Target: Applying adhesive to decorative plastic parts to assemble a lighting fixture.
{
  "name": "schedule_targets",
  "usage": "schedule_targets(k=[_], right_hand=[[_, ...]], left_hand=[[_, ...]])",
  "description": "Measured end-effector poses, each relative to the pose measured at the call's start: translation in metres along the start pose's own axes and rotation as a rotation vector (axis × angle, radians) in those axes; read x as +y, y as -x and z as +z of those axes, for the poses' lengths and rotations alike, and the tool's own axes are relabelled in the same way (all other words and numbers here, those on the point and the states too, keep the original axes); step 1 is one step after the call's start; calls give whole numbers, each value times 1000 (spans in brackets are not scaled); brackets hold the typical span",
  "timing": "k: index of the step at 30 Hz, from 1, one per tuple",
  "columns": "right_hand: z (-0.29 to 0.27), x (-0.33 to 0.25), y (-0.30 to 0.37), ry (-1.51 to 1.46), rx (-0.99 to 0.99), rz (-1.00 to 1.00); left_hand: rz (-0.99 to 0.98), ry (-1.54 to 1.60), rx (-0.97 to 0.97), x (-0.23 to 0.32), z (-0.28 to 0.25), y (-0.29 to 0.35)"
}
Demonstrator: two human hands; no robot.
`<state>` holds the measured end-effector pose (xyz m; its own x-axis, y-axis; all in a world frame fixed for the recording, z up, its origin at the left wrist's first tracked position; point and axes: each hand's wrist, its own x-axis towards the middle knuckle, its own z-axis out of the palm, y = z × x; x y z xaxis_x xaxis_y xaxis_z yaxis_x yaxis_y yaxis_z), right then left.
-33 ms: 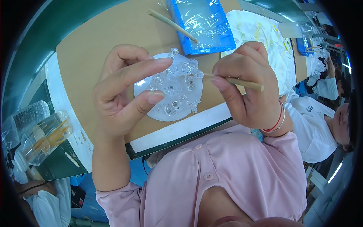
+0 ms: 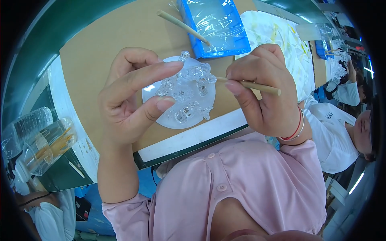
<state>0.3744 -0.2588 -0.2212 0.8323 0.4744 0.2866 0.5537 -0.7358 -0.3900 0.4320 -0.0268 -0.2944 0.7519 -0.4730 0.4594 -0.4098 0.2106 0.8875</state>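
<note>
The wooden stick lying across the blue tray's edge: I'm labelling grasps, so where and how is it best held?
Probably pinch the stick near its outer end, from the person's left: that end juts past the blue tray, unobstructed.

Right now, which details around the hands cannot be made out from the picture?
In the head view:
Held stick: partly hidden by the right hand.
Clear pieces: transparency and glare blur their outlines; whether the left hand touches them is uncertain.
Blue tray: far end cut off by the top edge.

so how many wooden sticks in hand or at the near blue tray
2: one stick in the right hand, another stick resting on the blue tray; others could be hidden.
</note>
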Motion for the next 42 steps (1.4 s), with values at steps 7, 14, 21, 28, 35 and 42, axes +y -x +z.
schedule_targets(k=[7, 14, 21, 28, 35, 42], right_hand=[[-10, -2, -5, -13, -53, 62], [-13, 12, 12, -33, -58, 51], [-8, 22, 38, -193, 20, 147], [0, 27, 60, -235, 114, 124], [3, 25, 77, -293, 165, 132], [8, 23, 72, -215, 183, 60]], left_hand=[[-46, 23, 3, 2, 0, 1], [-39, 48, 6, -4, 0, 5], [-31, 3, 71, -9, -2, 11], [-38, -43, 76, -10, -1, 10], [-11, -55, 103, -10, 2, 10], [-3, -72, 102, -11, -1, 11]])
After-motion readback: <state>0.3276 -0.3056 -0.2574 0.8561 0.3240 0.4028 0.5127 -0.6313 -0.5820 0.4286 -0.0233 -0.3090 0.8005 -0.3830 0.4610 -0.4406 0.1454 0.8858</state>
